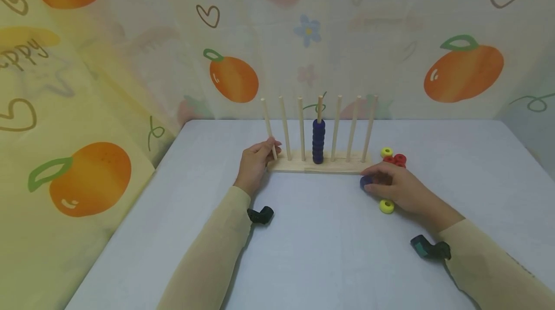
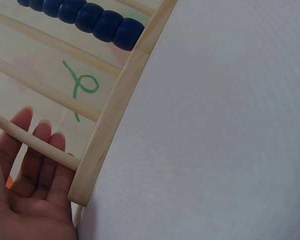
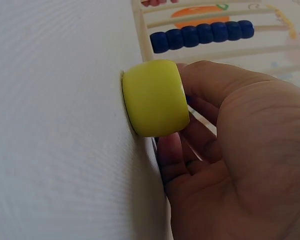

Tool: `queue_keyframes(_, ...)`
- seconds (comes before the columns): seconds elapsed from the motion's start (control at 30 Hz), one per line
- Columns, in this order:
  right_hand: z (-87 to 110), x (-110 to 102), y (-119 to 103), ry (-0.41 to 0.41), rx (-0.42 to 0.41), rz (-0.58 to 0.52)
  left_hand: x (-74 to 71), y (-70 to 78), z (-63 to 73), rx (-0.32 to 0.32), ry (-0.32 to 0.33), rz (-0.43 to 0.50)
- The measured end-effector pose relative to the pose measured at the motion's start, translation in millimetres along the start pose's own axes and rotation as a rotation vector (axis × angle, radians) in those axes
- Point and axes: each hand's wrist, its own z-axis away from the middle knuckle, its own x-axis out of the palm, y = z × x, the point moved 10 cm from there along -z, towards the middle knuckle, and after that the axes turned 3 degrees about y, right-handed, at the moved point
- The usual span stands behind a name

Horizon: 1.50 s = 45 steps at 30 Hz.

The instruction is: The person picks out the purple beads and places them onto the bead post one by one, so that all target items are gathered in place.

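A wooden peg rack (image 1: 321, 168) stands on the white table, with a row of upright pegs. Its middle peg carries a stack of dark blue beads (image 1: 318, 141); the other pegs are bare. My left hand (image 1: 256, 163) holds the leftmost peg (image 2: 40, 142) near the base, fingers behind it. At the rack's right front corner, my right hand (image 1: 401, 187) pinches a single blue bead (image 1: 366, 183) low at the table. That bead is mostly hidden in the right wrist view, behind a yellow bead (image 3: 156, 98) that sits on the table close to the fingers.
Beyond my right hand lie another yellow bead (image 1: 387, 152) and several red beads (image 1: 400, 159), partly covered by the hand. A patterned cloth (image 1: 277, 35) with fruit prints hangs behind the table's far edge. Both sleeves carry a dark wrist camera mount (image 1: 260, 215).
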Motion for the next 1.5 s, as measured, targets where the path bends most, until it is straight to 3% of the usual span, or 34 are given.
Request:
queue_keyframes(0.73,0.6,-5.0,-9.9,0.029,-0.047,0.028,-0.8,-2.9,-1.7,-0.007,0.009,0.009)
queue_keyframes(1.5,4.9,-11.6,-50.1,0.094,-0.222,0.041,-0.3,0.2,0.3,0.006,0.003,-0.005)
